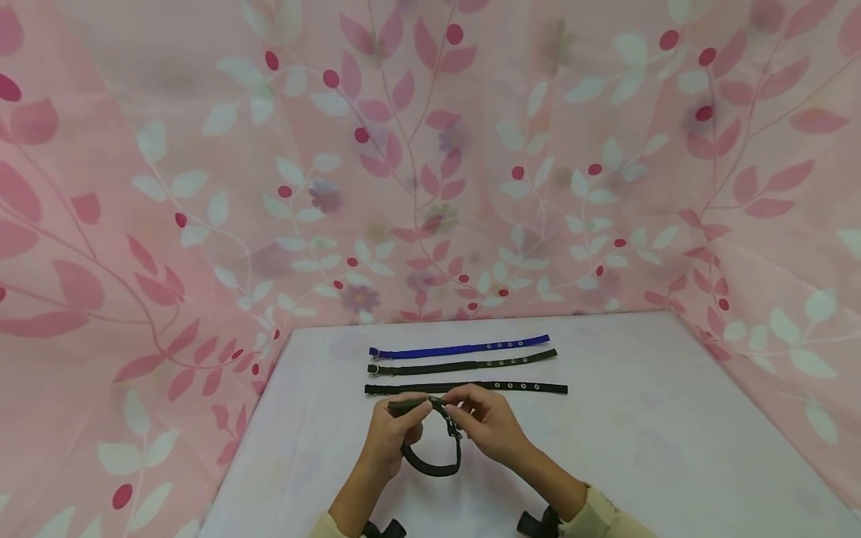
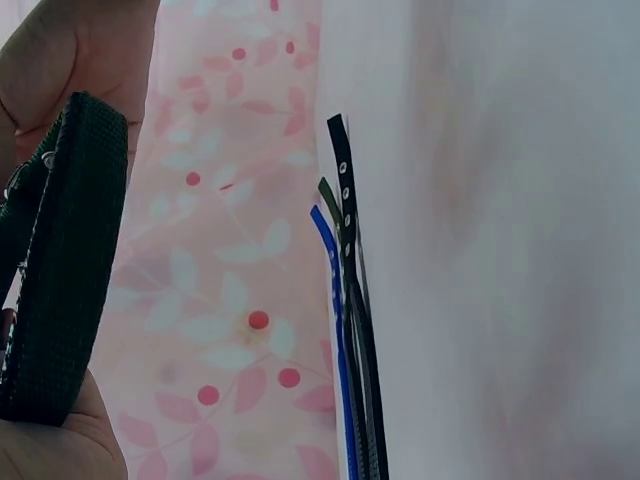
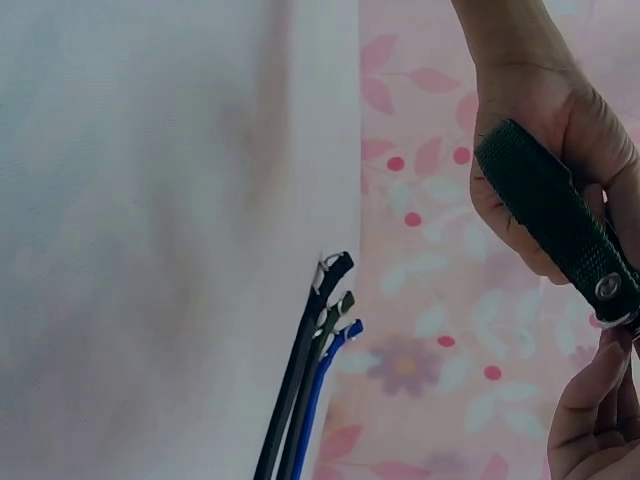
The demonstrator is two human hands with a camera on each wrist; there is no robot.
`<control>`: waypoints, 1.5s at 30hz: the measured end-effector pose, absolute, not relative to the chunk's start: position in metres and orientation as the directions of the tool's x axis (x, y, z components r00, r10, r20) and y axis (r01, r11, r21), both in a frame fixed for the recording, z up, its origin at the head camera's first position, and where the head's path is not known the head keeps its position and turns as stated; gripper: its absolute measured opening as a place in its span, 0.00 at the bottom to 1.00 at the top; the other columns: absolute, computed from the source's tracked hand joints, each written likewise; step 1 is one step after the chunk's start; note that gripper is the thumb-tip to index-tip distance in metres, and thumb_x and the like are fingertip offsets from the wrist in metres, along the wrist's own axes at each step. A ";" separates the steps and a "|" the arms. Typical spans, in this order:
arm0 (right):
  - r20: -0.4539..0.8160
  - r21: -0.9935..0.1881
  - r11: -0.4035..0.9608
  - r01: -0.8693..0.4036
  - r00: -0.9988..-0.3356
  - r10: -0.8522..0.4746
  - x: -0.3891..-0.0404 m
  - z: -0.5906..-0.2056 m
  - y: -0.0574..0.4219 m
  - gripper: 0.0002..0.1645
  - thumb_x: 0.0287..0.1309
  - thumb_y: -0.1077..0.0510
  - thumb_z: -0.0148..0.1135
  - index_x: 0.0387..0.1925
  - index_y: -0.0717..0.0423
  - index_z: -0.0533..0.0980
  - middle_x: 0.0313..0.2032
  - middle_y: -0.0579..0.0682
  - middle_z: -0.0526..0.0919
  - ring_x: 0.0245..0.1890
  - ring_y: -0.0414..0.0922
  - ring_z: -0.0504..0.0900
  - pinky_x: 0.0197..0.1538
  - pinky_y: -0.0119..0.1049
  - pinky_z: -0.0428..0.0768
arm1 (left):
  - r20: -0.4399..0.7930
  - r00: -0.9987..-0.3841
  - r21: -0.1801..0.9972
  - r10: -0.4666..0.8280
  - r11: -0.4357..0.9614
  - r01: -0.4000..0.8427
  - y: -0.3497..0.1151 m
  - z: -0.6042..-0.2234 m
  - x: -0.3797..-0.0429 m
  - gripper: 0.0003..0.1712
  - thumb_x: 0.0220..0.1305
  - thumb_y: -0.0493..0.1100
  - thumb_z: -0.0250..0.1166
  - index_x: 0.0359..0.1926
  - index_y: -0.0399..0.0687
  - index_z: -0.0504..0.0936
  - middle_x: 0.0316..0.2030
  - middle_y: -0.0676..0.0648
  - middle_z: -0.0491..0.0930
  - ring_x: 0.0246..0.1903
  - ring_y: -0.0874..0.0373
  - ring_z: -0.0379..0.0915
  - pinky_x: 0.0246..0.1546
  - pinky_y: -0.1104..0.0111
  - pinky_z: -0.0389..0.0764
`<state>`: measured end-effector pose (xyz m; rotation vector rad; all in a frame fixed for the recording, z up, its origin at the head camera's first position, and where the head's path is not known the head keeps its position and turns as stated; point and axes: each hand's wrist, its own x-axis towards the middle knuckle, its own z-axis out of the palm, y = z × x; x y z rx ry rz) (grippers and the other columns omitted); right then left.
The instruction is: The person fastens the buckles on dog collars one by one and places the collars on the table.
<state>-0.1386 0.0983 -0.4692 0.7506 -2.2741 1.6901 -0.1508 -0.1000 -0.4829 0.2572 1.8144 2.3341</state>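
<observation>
A dark green webbing collar [image 1: 433, 469] is bent into a loop between my two hands above the front of the table. My left hand [image 1: 392, 433] grips its strap, with a short length showing past the thumb. Fingertips of my right hand [image 1: 494, 426] pinch the collar close to the metal buckle fittings at the loop's top right. In the right wrist view a round metal eyelet [image 3: 607, 287] shows on the green strap [image 3: 550, 205], beside the right fingertips. The left wrist view has the collar's broad woven side [image 2: 75, 270] close up; fingers partly hide the buckle.
Three collars lie side by side across the table behind my hands: blue [image 1: 464, 348], dark green [image 1: 464, 366] and black [image 1: 538, 387]. Their buckles are at the left, eyelets at the right. A pink floral cloth [image 1: 417, 149] stands behind the white table [image 1: 639, 433].
</observation>
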 end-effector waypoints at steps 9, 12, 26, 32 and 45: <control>0.418 -0.815 0.288 -0.503 -0.855 -0.308 -0.125 -0.437 0.094 0.13 0.63 0.67 0.62 0.49 0.61 0.81 0.37 0.54 0.83 0.31 0.40 0.77 0.30 0.32 0.80 | -0.025 -0.984 0.955 0.177 -0.288 -0.076 -0.095 -0.488 -0.153 0.05 0.60 0.41 0.70 0.37 0.46 0.88 0.18 0.55 0.68 0.14 0.63 0.55 0.18 0.72 0.61; 0.354 -0.851 0.281 -0.444 -0.879 -0.319 -0.123 -0.439 0.095 0.16 0.63 0.66 0.62 0.52 0.62 0.79 0.38 0.55 0.82 0.29 0.46 0.80 0.26 0.31 0.79 | -0.045 -0.985 0.949 0.167 -0.302 -0.095 -0.097 -0.487 -0.154 0.07 0.59 0.41 0.71 0.38 0.45 0.87 0.17 0.55 0.66 0.14 0.64 0.54 0.17 0.72 0.60; 0.416 -0.827 0.308 -0.471 -0.880 -0.228 -0.142 -0.471 0.099 0.14 0.65 0.61 0.63 0.51 0.55 0.83 0.34 0.49 0.81 0.28 0.38 0.75 0.27 0.30 0.77 | -0.033 -0.991 0.923 0.133 -0.377 -0.081 -0.086 -0.479 -0.156 0.08 0.58 0.39 0.72 0.38 0.45 0.82 0.18 0.55 0.72 0.12 0.65 0.54 0.14 0.74 0.58; 0.439 -0.788 0.341 -0.512 -0.856 -0.272 -0.142 -0.473 0.095 0.17 0.67 0.53 0.61 0.55 0.50 0.82 0.34 0.44 0.81 0.28 0.35 0.74 0.27 0.29 0.77 | -0.044 -0.991 0.923 0.129 -0.373 -0.090 -0.087 -0.479 -0.156 0.06 0.60 0.38 0.70 0.37 0.45 0.81 0.16 0.56 0.69 0.11 0.66 0.52 0.13 0.75 0.56; 0.292 -0.808 0.422 -0.411 -0.902 -0.318 -0.148 -0.476 0.095 0.17 0.66 0.56 0.62 0.55 0.51 0.80 0.30 0.45 0.86 0.19 0.33 0.72 0.21 0.29 0.74 | -0.043 -0.976 0.978 0.215 -0.189 -0.085 -0.109 -0.486 -0.158 0.28 0.62 0.44 0.70 0.60 0.42 0.71 0.33 0.47 0.81 0.22 0.60 0.76 0.20 0.71 0.76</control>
